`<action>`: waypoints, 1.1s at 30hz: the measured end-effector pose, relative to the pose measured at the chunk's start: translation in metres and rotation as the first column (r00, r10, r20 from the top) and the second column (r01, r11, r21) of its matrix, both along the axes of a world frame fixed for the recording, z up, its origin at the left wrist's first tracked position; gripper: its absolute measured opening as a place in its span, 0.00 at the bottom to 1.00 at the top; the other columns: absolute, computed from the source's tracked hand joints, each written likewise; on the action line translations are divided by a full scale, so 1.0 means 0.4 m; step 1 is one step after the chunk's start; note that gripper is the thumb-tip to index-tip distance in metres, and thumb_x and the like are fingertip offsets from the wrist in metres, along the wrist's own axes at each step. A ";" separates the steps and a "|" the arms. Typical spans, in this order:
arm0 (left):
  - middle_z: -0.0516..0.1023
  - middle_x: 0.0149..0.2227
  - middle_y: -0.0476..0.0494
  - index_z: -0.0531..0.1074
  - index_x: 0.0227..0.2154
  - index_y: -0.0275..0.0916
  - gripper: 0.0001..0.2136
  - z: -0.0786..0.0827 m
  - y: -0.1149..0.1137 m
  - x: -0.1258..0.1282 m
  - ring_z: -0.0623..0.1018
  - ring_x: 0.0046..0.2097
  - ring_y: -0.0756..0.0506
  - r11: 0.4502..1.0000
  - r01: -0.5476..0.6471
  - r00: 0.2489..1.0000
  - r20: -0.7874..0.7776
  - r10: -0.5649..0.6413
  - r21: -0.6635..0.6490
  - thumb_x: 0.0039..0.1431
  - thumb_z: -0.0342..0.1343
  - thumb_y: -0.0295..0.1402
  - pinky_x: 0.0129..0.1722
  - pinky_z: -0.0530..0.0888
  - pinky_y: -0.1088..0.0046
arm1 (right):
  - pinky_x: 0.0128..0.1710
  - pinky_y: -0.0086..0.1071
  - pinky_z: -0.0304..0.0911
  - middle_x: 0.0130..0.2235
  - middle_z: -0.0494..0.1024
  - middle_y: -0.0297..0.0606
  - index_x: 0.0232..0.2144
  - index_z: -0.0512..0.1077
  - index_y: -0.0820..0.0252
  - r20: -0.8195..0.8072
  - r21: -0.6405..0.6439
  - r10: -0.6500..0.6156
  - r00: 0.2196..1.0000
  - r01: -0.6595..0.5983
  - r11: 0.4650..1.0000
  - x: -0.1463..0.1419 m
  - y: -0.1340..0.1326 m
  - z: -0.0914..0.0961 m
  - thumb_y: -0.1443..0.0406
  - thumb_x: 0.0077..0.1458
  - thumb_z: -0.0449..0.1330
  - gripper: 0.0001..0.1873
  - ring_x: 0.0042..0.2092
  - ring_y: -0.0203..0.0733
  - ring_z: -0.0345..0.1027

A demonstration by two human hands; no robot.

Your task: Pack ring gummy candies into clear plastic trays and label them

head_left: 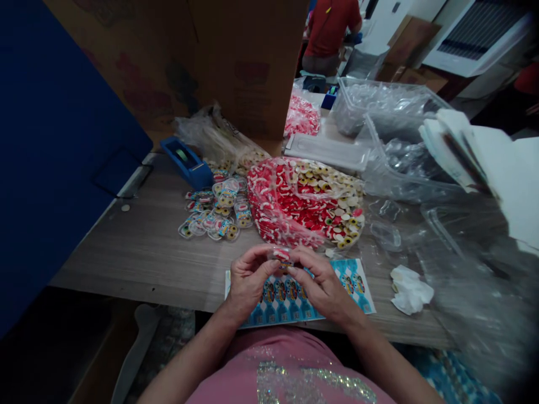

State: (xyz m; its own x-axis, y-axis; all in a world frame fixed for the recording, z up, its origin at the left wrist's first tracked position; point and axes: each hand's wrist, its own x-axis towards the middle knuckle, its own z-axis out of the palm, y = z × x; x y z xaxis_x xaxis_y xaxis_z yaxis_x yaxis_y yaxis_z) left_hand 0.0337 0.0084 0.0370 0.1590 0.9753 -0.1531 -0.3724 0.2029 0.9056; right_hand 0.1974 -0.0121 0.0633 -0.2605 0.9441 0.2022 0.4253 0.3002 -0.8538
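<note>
My left hand (251, 276) and my right hand (319, 279) meet over the table's front edge. Between their fingertips is a small clear plastic case (281, 256) with a red and white piece inside; both hands pinch it. Beneath them lies a sheet of blue printed stickers (290, 303), partly covered by the hands. Just beyond is a large clear bag (290, 205) of red-and-white pieces and yellowish eye-like pieces. To its left, a pile of filled clear cases (221, 210) with colourful labels rests on the table.
A blue tape dispenser (187, 163) stands behind the pile, near a big cardboard box (244, 67). Clear plastic bins (408, 168) with transparent parts are at the right. A crumpled white tissue (411, 290) lies near the front edge. A person in red (332, 28) is in the background.
</note>
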 end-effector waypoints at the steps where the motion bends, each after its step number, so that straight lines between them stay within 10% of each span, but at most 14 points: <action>1: 0.80 0.30 0.49 0.77 0.34 0.40 0.10 0.001 -0.001 -0.001 0.77 0.27 0.50 1.000 -0.003 1.000 0.005 0.004 -0.015 0.46 0.67 0.32 0.30 0.76 0.72 | 0.42 0.35 0.65 0.36 0.75 0.35 0.35 0.73 0.57 -0.019 -0.042 0.032 0.999 -0.033 0.999 0.001 0.001 -0.002 0.68 0.63 0.52 0.10 0.40 0.39 0.69; 18: 0.82 0.30 0.45 0.79 0.30 0.37 0.12 -0.028 0.003 -0.016 0.78 0.31 0.48 0.979 0.102 0.983 -0.132 -0.126 -0.175 0.43 0.69 0.36 0.34 0.75 0.74 | 0.41 0.32 0.68 0.40 0.79 0.35 0.42 0.75 0.56 -0.439 -0.356 -0.311 0.843 0.154 0.922 -0.045 -0.030 -0.097 0.64 0.53 0.61 0.12 0.40 0.40 0.72; 25: 0.80 0.28 0.46 0.79 0.29 0.36 0.12 -0.023 0.007 -0.007 0.76 0.28 0.49 0.964 0.223 0.946 -0.207 -0.250 -0.142 0.43 0.68 0.37 0.31 0.74 0.75 | 0.33 0.29 0.63 0.27 0.75 0.31 0.30 0.76 0.58 -0.293 -0.288 -0.278 0.915 0.193 0.938 -0.014 -0.037 -0.085 0.65 0.52 0.60 0.05 0.31 0.36 0.67; 28: 0.81 0.33 0.44 0.79 0.32 0.35 0.13 0.009 0.069 -0.072 0.76 0.30 0.50 0.995 0.078 0.923 -0.372 -0.093 -0.055 0.44 0.68 0.36 0.31 0.74 0.76 | 0.37 0.32 0.64 0.32 0.77 0.34 0.34 0.76 0.58 -0.097 -0.053 -0.398 0.912 0.394 0.917 0.095 -0.042 -0.072 0.65 0.53 0.61 0.05 0.35 0.38 0.69; 33: 0.74 0.27 0.51 0.76 0.47 0.35 0.24 0.081 0.268 -0.225 0.69 0.24 0.54 0.913 -0.343 0.682 -0.610 0.403 0.219 0.44 0.67 0.36 0.25 0.66 0.80 | 0.34 0.33 0.62 0.29 0.75 0.38 0.27 0.75 0.59 0.354 0.202 -0.680 0.642 0.657 0.726 0.364 -0.077 -0.104 0.68 0.54 0.57 0.08 0.32 0.41 0.68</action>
